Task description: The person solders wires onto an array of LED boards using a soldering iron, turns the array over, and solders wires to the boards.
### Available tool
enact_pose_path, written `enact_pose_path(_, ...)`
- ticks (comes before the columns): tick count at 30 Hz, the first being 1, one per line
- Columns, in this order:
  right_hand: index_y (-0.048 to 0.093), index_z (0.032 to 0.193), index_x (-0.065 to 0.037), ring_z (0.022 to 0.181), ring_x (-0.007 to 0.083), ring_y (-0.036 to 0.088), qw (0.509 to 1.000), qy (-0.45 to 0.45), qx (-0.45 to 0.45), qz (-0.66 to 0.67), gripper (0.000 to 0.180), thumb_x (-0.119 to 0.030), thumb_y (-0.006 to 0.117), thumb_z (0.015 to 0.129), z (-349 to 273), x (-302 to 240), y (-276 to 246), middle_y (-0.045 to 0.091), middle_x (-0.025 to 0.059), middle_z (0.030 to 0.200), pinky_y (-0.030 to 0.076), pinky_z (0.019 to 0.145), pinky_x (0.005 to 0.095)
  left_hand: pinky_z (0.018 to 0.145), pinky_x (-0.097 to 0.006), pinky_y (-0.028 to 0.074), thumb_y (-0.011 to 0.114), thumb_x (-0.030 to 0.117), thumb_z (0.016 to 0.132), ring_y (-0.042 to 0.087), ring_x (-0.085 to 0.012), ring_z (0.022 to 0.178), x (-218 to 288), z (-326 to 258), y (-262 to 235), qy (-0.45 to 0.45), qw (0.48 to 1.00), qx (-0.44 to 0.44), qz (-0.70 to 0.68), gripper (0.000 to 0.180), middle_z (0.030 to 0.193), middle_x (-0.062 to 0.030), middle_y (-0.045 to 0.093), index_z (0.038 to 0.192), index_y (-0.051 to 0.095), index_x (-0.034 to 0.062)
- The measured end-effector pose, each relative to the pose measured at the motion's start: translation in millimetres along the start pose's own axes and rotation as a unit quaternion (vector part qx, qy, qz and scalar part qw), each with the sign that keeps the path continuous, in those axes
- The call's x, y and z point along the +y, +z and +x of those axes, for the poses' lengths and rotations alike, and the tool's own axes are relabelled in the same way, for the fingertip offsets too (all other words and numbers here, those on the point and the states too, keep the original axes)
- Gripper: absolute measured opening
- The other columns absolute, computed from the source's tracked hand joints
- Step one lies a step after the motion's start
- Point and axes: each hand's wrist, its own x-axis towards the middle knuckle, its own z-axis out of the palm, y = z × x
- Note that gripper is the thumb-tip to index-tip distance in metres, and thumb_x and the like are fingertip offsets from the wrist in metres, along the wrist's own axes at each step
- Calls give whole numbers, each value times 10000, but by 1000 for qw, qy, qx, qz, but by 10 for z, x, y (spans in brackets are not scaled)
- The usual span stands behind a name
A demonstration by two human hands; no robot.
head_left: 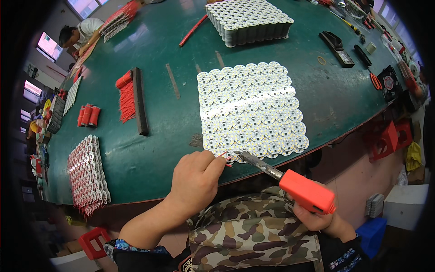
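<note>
A panel of white round LED circuit boards [251, 124] lies in front of me at the table's near edge. My left hand [195, 174] is closed at its lower left corner, pinching thin red wires [228, 164] whose ends poke out past the thumb. In my right hand [312, 219] is a soldering iron [304, 191] with a red handle, held from the right. Its dark tip comes down over the panel's lower edge, close by the wires; whether it touches a board, I cannot tell.
The green table [158, 167] carries a panel with red wires [88, 174] at left, red wire bundles [89, 115], loose red wires [127, 100] beside a dark bar [139, 102], and a tall board stack [249, 22] behind. Far left, another person [84, 34] bends over the table.
</note>
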Motion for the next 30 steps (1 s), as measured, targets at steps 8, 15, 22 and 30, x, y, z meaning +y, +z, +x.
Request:
enact_pose_path(8,654,1183,37,762,347,723,999,-40,-1,4,441,-84,779,777,-47,148,75,704,198,1105,591,680,383,601,-401,419,688,52,800,561,-243,684,-6,4,25,27,999,2,32,146,776,-47,534,943,668,70)
enact_pose_path(15,632,1196,52,743,315,729,998,-63,5,-13,478,-74,795,766,-66,170,87,699,202,1135,578,635,370,602,-388,407,692,83,812,550,-229,687,1,3,32,36,998,0,51,104,771,-41,515,904,643,79)
enact_pose_path(22,582,1253,74,721,308,737,999,-42,-5,-10,540,-53,790,771,4,71,53,735,188,992,582,636,363,604,-385,403,690,95,817,544,-225,687,14,2,33,37,997,-6,65,89,768,-37,505,878,626,91)
enact_pose_path(30,578,1262,81,716,294,743,999,-34,-8,1,541,-39,788,779,21,30,52,734,179,904,581,642,348,607,-382,405,684,109,814,548,-220,692,22,-2,41,45,995,-7,84,93,774,-34,512,887,629,90)
